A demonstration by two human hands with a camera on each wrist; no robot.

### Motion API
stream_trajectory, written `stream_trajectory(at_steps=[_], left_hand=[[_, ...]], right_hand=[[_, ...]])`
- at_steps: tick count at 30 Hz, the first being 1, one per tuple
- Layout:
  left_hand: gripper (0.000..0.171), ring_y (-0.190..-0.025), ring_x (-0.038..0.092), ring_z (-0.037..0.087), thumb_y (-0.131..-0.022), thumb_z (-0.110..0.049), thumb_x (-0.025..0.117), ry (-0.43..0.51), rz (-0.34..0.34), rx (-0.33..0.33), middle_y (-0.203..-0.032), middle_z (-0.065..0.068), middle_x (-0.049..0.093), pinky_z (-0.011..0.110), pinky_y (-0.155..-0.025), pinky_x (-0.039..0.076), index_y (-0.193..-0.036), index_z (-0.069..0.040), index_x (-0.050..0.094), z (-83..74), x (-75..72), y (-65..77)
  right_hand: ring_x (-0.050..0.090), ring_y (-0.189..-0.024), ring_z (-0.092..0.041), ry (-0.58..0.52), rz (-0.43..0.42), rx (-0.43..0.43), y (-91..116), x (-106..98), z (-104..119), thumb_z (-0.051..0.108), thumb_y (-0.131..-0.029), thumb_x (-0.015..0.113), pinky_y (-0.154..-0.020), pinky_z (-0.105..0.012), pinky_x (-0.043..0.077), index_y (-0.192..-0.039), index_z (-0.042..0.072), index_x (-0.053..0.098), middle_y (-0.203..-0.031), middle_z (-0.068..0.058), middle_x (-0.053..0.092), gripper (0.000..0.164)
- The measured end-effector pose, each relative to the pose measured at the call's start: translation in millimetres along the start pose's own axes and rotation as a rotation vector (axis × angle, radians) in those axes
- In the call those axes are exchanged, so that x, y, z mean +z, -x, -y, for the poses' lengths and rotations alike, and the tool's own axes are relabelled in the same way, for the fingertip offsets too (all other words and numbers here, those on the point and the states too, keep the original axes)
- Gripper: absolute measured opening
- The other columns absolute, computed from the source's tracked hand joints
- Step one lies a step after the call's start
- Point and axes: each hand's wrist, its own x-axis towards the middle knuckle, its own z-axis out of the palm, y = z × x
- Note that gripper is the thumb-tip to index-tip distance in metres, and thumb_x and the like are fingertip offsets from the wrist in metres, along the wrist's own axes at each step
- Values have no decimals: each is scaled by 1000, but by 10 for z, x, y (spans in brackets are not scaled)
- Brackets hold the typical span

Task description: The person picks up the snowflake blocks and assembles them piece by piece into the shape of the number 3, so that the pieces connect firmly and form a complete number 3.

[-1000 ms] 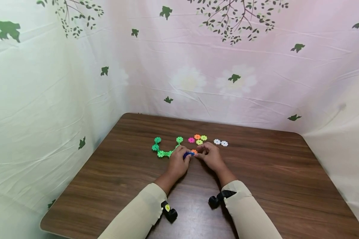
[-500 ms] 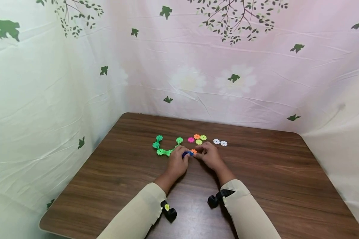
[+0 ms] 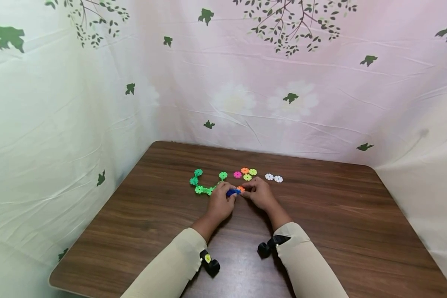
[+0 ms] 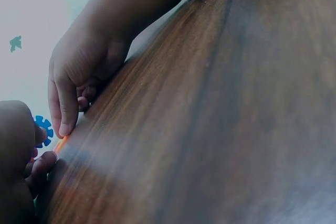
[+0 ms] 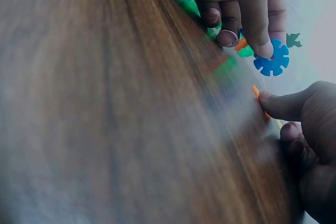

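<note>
My left hand pinches a blue notched, flower-shaped linking disc, which stands on edge in the right wrist view. A curved chain of green linking discs runs to the left; part of it lies behind the left hand, so I cannot tell how it meets the blue disc. Opposite, my right hand pinches an orange linking disc low over the tabletop, between thumb and fingers. Blue and orange discs sit edge to edge in the head view; whether they interlock is too small to tell.
Beyond the hands lie loose discs: a pink one, an orange one and two yellow-green ones. Two white discs lie farther right. The brown wooden table meets a printed cloth at its back edge.
The left end of the green chain has shifted slightly away from me and to the right. The blue disc has turned a little in my left hand. Both hands stay nearly in place.
</note>
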Motion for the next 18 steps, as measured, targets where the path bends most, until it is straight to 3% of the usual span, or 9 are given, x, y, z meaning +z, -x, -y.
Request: stream_trajectory(at_steps=[9, 18], left_hand=[[11, -119, 70, 32, -100, -4, 76, 6, -2, -4, -122, 13, 71, 51, -107, 58, -110, -5, 78, -9, -5, 0], [9, -120, 69, 32, -101, -6, 76, 16, 1, -23, -122, 13, 70, 51, -107, 57, -110, -6, 78, -11, -1, -9]], right_hand=[[55, -78, -14, -36, 3, 42, 9, -16, 0, 3, -92, 83, -71, -26, 46, -106, 0, 82, -108, -15, 67, 15], [56, -78, -15, -50, 10, 47, 19, -24, -13, 2, -95, 79, -70, -25, 47, -117, -2, 81, -112, -16, 66, 22]])
